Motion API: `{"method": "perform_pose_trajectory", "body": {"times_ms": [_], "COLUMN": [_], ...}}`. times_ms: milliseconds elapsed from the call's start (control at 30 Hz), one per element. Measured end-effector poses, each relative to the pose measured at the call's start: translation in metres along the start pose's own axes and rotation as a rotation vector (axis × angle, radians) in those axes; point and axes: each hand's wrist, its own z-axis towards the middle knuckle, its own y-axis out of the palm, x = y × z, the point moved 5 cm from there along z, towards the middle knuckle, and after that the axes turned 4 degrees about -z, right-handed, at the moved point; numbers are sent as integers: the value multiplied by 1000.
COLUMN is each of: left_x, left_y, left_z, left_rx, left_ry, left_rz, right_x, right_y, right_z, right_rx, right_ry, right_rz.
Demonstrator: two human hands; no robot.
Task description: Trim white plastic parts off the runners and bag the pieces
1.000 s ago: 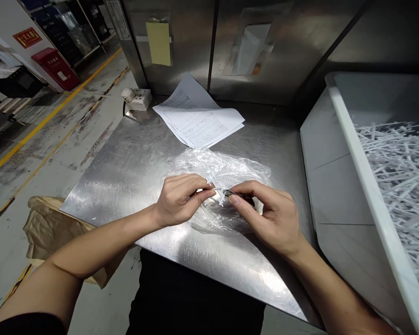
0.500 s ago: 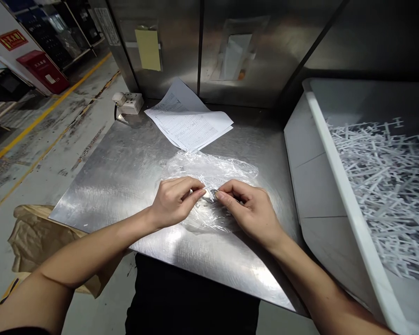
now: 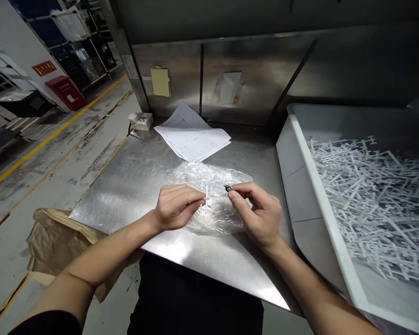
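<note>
head view: left grip [image 3: 176, 207] pinches a white piece [image 3: 206, 199], long axis vertical in view, right grip [image 3: 260, 214] a dark object [image 3: 227, 188].

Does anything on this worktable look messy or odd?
Mildly, yes. The printed papers lie bent and askew toward the back of the table, not flat. A tiny white scrap sits alone near the front-left edge, away from the white piece in the left hand. Nothing looks clearly damaged.

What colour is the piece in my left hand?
The piece is white; the head view shows it best.
</note>
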Motion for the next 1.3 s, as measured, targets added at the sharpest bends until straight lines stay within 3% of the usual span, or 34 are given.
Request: {"method": "perform_pose_trajectory", "body": {"times_ms": [100, 300, 633, 700, 767, 867, 900, 933, 1000, 1067, 1167, 1233, 1300], "left_x": [7, 10, 46, 50, 50, 45, 44, 47, 65, 94, 110, 100, 83], "left_y": [-1, -9, -7, -15, -36, -102, -133, -167, -233, -277, -301, -300, -295], "left_z": [0, 1, 36, 35, 22, -27, -53, -84, -155, -218, -285, -312, -322], "left_rx": [33, 52, 38, 23, 20, 62, 96, 143, 269, 338, 268, 152, 47], "left_ry": [86, 107, 308, 302, 247, 6, -147, -335, -781, -1028, -1257, -1365, -1408], "left_rz": [40, 168, 212, 258, 349, 586, 700, 831, 1124, 1275, 1281, 1208, 1139], "right_x": [-2, 1, -6, -10, -15, -19, -22, -25, -24, -24, -18, -12, -9], "right_y": [-1, -1, 2, 0, -1, -1, -1, -4, 3, 9, 14, 16, 15], "right_z": [-1, 0, 1, 1, -2, -10, -11, -14, -15, -17, -21, -21, -20], "right_rx": [45, 95, 76, 81, 65, 38, 80, 208, 204, 186, 135, 118, 156], "right_ry": [-32, -24, -119, -145, -169, -215, -293, -417, -500, -590, -586, -553, -549], "right_rz": [-12, -11, -33, -38, -12, 23, -57, -107, -176, -184, -214, -236, -249]}}
